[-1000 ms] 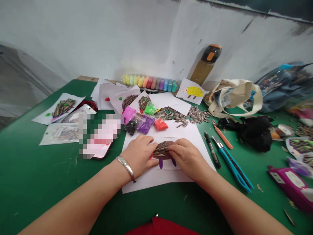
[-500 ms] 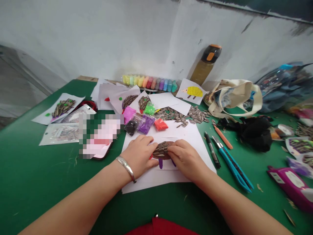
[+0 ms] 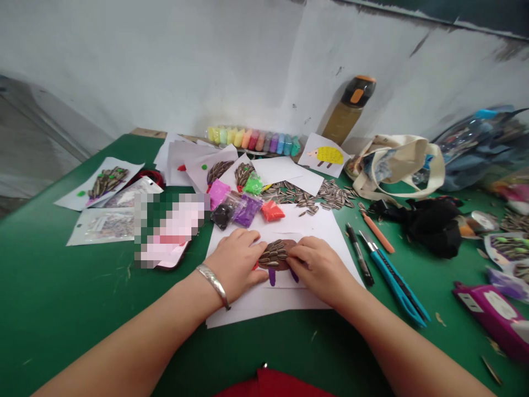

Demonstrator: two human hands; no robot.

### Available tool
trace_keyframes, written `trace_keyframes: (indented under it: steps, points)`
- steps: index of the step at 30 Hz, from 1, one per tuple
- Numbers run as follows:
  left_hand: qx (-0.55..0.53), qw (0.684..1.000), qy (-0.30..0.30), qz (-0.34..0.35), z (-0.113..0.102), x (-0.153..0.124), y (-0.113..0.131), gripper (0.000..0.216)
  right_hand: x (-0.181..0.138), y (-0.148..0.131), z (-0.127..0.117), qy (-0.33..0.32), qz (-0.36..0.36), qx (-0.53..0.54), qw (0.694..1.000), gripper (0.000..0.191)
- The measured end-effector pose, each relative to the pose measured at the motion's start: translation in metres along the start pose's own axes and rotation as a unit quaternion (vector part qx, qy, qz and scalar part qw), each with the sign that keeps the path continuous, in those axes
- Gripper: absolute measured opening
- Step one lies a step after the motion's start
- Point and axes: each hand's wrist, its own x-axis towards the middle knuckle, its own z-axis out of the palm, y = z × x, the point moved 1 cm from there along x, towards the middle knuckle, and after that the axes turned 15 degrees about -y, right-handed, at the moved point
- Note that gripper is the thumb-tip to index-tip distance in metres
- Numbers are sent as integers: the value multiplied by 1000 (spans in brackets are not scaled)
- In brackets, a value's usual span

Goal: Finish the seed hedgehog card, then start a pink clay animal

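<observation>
A hedgehog-shaped brown clay body (image 3: 281, 266) with purple legs (image 3: 271, 277) lies on a small sheet over white paper (image 3: 264, 309). Overlapping striped sunflower seeds (image 3: 273, 252) cover its left and middle part. My left hand (image 3: 237, 262), with a silver bangle on the wrist, rests flat at the left end, thumb and fingers apart around it. A bit of red shows by its fingers. At the right side, my right hand (image 3: 316, 267) has thumb and forefinger pinched at the edge of the seed rows, on the end of a sunflower seed. Its fingers hide the body's right end.
Clay packets (image 3: 247, 209) and loose sunflower seeds (image 3: 330, 194) lie beyond the paper. A phone (image 3: 173, 242) is at left; a pen (image 3: 359, 253), a blue cutter (image 3: 397, 281) and an orange tool (image 3: 378, 231) are at right. A bottle (image 3: 345, 113) leans against the wall.
My right fingertips have shifted slightly to the right, uncovering more seeds and brown clay. The left hand stays in place.
</observation>
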Motion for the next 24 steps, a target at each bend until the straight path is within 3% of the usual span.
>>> trace_keyframes:
  steps: [14,20,24]
  points:
    - [9,1000,2,-1,0,1,0,35,1,1,-1,10,-3,19,1000,19]
    - [8,1000,-6,-2,-1,0,1,36,7,31,-19,108,69,-8,992,20]
    - [-1,1000,0,-1,0,0,0,37,22,47,-26,98,103,-72,987,31]
